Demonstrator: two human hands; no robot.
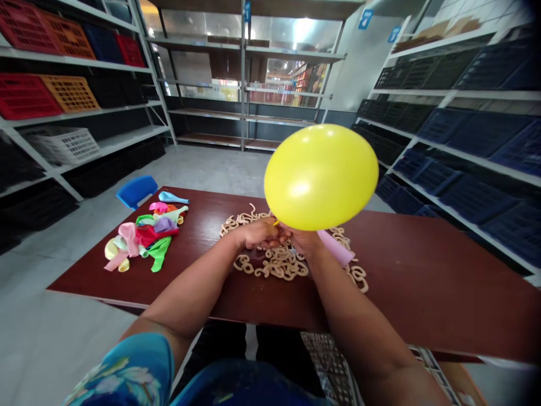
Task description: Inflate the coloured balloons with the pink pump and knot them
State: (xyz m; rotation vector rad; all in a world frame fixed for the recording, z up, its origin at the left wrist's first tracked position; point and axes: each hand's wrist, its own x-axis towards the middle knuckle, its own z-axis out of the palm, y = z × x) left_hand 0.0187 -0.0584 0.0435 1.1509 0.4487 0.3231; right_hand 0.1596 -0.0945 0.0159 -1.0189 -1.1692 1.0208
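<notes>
Blue flowery sleeve is closest to the camera, on my left arm. Past that, just after 12 o'clock, I've got a blown-up yellow balloon over the table. Left hand is closed on its neck, right hand is gripping there too, though the balloon hides part of it. Under them there's a heap of tan squiggly bits, plus a lilac roll at 1 o'clock. Limp balloons in mixed colours sit between 10 and 11, blue chair just beyond.
</notes>
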